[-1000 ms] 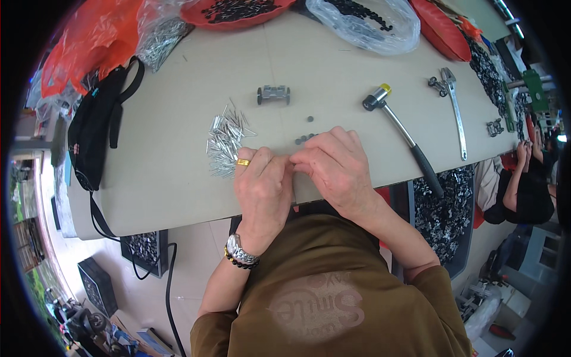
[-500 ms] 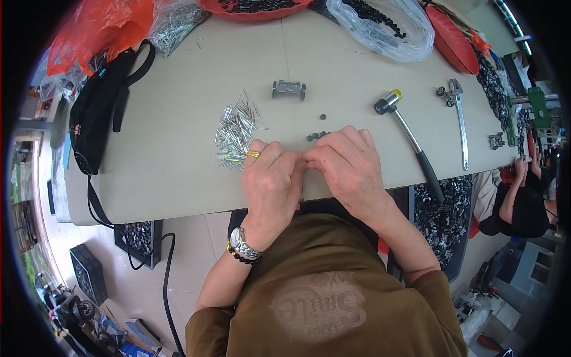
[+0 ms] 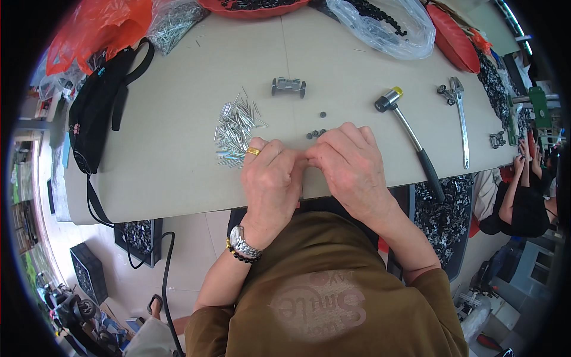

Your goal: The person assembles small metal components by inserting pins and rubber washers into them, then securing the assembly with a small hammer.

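Note:
My left hand (image 3: 270, 178) and my right hand (image 3: 351, 166) meet at the table's near edge, fingertips pinched together. Whatever they hold between them is hidden by the fingers. Just left of my left hand lies a heap of thin silver metal pins (image 3: 235, 131). Several small dark grey wheels (image 3: 316, 134) sit beyond my right hand's fingers, with one single wheel (image 3: 323, 114) a little farther off. Farther back stands a small grey wheeled piece (image 3: 289, 87), a block with dark wheels at both ends.
A mallet (image 3: 410, 131) and an adjustable wrench (image 3: 460, 122) lie to the right. A black bag (image 3: 101, 107) rests at the left. Along the back are a red tray (image 3: 253, 7) and a clear plastic bag (image 3: 410, 44) of black parts. Another person's arm (image 3: 510, 196) shows far right.
My hands stay pinched together in almost the same place. Another person's leg and sandalled foot have come into view at the lower left.

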Demonstrator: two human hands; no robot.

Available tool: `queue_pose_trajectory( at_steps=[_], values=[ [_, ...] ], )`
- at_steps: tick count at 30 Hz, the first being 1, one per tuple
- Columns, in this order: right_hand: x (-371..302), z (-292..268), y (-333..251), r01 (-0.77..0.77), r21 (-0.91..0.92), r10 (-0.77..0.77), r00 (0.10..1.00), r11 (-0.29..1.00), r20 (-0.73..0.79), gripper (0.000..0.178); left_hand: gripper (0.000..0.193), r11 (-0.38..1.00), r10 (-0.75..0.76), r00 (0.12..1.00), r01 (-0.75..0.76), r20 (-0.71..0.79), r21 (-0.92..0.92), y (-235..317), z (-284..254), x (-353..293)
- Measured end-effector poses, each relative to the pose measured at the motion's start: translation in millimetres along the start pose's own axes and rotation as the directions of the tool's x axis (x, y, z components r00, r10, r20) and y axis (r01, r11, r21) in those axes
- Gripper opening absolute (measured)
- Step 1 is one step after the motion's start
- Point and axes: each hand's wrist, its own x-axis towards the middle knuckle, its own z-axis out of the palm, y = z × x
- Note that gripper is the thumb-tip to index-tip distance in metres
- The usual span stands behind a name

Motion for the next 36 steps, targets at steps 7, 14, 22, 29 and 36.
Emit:
queue_pose_trajectory(
  at_steps=[7,14,22,29,36],
  values=[
    [-7.3,4.7,3.8,-0.010,0.001,0.010,0.999,1.000,-0.050,0.016,0.019,1.000,-0.019,1.000,0.019,-0.001,-0.005,1.9,-0.5,0.4],
    [-10.1,7.1,6.2,-0.135,0.218,0.161,0.981,0.967,-0.107,0.020,0.016,0.998,-0.053,0.999,0.053,0.009,-0.044,1.6,-0.1,1.1],
    [-5.2,2.6,4.2,-0.256,0.414,0.264,0.964,0.873,0.040,0.018,0.017,0.998,-0.045,0.998,0.046,0.032,-0.035,0.9,-2.5,1.3],
    [-5.2,3.5,3.3,-0.251,0.360,0.231,0.968,0.899,0.099,0.016,0.019,0.998,-0.034,0.999,0.036,0.033,-0.048,-0.5,-2.6,-0.1],
    [-2.3,5.2,2.9,-0.248,0.384,0.240,0.968,0.889,0.070,0.016,0.019,0.998,-0.036,0.998,0.038,0.043,-0.042,-1.7,-3.1,-0.8]
  ],
)
